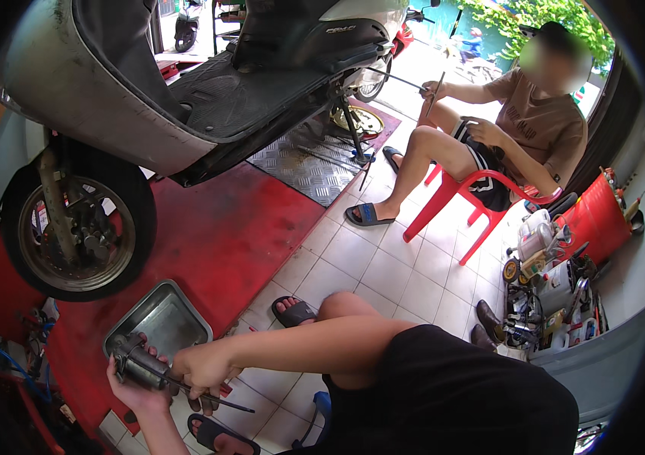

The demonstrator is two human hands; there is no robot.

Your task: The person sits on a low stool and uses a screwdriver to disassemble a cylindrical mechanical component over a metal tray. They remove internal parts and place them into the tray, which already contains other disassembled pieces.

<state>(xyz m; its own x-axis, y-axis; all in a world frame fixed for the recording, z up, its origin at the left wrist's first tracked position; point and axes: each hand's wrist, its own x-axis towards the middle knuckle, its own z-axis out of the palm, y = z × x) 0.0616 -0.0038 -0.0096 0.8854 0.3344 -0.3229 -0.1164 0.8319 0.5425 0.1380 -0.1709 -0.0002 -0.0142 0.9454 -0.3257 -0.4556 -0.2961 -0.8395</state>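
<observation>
My left hand [134, 388] is wrapped around a dark metal cylinder [145, 367], which looks like a small starter motor, its palm beneath and greasy fingers over the far side. A thin black cable or rod [227, 404] runs along the cylinder and sticks out past my right hand. My right hand [205, 369] is closed at the cylinder's near end; its curled fingers hide whatever they grip. A small red piece [225, 389] shows beside those fingers. Just beyond both hands, a rectangular metal tray [202, 324] lies on the red platform.
A scooter [208, 98] stands on the red platform [208, 227], its front wheel [80, 227] at left. Another person [542, 114] sits on a red plastic chair [444, 208], holding a thin rod. Tools and bottles [550, 303] crowd the right wall beside a red drum [595, 220].
</observation>
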